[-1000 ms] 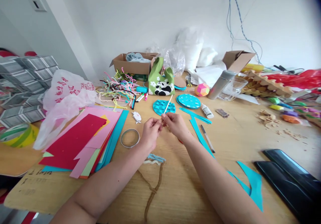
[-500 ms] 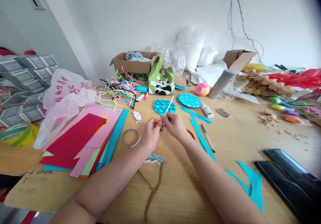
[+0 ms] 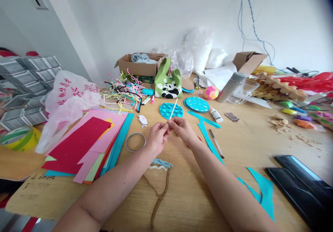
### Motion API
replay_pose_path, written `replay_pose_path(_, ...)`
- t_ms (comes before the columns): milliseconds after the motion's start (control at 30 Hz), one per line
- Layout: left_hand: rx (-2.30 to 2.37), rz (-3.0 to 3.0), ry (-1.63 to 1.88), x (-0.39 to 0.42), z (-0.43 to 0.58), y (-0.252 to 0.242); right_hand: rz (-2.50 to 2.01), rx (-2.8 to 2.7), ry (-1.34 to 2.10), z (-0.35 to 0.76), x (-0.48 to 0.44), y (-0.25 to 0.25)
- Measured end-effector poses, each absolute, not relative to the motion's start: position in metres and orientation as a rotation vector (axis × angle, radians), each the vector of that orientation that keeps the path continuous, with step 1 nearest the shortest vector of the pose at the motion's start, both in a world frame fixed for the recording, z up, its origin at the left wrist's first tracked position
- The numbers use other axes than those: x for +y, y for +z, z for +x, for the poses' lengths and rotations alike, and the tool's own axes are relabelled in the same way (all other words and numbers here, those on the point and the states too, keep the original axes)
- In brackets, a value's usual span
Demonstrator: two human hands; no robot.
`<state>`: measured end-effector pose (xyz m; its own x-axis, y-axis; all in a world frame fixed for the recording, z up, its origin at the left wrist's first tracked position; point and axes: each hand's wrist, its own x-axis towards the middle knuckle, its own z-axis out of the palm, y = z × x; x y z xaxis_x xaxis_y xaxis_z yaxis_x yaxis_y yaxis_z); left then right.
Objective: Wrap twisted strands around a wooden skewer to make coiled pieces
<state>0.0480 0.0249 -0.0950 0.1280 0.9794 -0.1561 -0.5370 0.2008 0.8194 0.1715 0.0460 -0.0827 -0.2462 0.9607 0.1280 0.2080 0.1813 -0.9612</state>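
Over the middle of the table, my left hand (image 3: 159, 135) and my right hand (image 3: 181, 129) meet fingertip to fingertip. Both pinch the lower end of a thin white pipe cleaner (image 3: 173, 108), whose straight free end points up and away from me. Its held end is hidden by my fingers. Below my left forearm lie brown pipe cleaners (image 3: 161, 194) twisted together, with wavy blue pipe cleaners (image 3: 163, 162) and a white wavy one at their top. A blue disc (image 3: 164, 111) with raised flaps sits just beyond my hands.
Left are stacked coloured sheets (image 3: 80, 142) and a tape roll (image 3: 135, 142). Beyond stand a pile of pipe cleaners (image 3: 125, 86) and a green panda bag (image 3: 169, 83). To the right lie blue strips (image 3: 210, 142), a pen (image 3: 216, 143), a glue bottle (image 3: 215, 114) and dark phones (image 3: 293, 194).
The white pipe cleaner's free end has swung slightly left and stands a little steeper. My right fingers have shifted a little on it; both hands stay together.
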Motion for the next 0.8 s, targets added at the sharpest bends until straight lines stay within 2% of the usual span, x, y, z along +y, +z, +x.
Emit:
replay_pose_path(167,0.899,0.723,1.288,0.028,0.049,-0.103,-1.215,-1.636,1.006,0.167,0.052,-0.099)
replay_pose_path(400,0.957,0.748,1.329,0.032,0.049,-0.109,-1.126,-1.603,1.13,0.167,0.056,-0.108)
replay_pose_path(667,1.015,0.819,1.397,0.036,0.05,-0.127,-1.275,-1.594,0.902,0.158,0.051,-0.113)
replay_pose_path(800,1.021,0.861,1.427,0.039,0.049,-0.134,-1.16,-1.591,1.038,0.158,0.05,-0.107)
